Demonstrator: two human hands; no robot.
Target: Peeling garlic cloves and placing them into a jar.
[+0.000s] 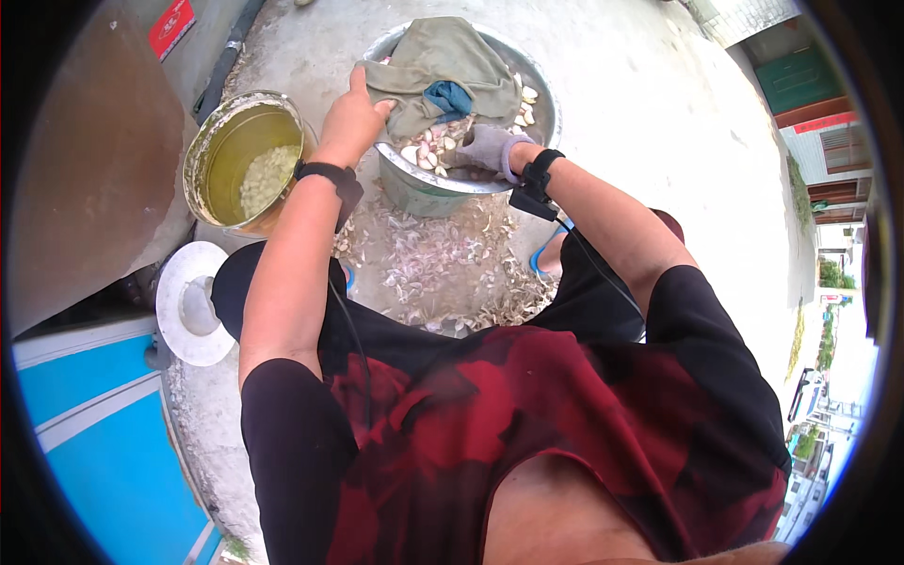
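Observation:
A wide metal basin (554,120) stands before me, holding garlic cloves (431,150) partly covered by an olive-grey cloth (452,63) with a teal patch. My bare left hand (357,116) pinches the cloth's left edge between thumb and forefinger over the basin's rim. In a grey knitted glove, my right hand (487,150) reaches into the basin among the cloves; its fingertips are partly hidden, so whether it holds anything is unclear. A bucket (212,134) with a bail handle, left of my left hand, contains pale peeled cloves (268,176) in yellowish liquid.
Garlic skins (438,254) lie scattered over the concrete between my feet. A white round disc-like object (176,304) is beside my left knee. At the left stand a large brown rounded surface (99,155) and a blue panel (127,459). A dark pipe (229,56) runs beyond the bucket.

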